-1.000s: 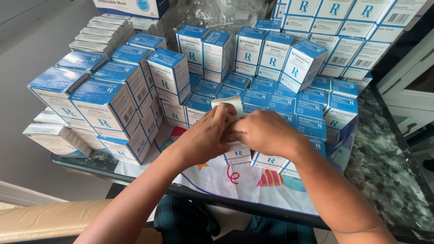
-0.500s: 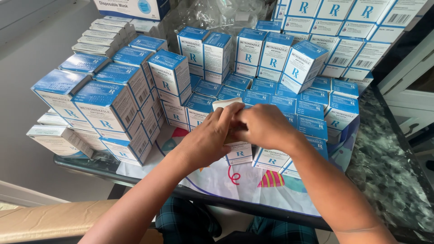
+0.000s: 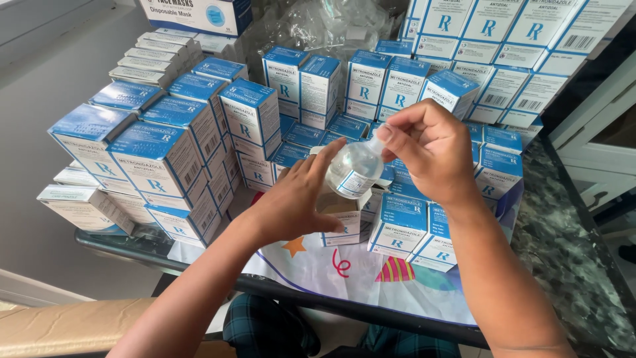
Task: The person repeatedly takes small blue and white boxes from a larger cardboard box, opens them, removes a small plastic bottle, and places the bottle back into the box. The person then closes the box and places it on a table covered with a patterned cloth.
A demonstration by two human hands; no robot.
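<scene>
Your right hand [image 3: 434,149] pinches the neck of one clear bottle [image 3: 353,171] at the centre of the frame, holding it tilted above an open box [image 3: 339,213]. Your left hand [image 3: 291,199] rests against that box with its fingers spread, the fingertips touching the bottle's side. Blue-and-white boxes [image 3: 159,159] fill the table [image 3: 563,265] in stacks, too many and too overlapped to count. One mask box [image 3: 195,13] sits at the upper left. One patterned cloth [image 3: 344,265] lies beneath, lower centre.
</scene>
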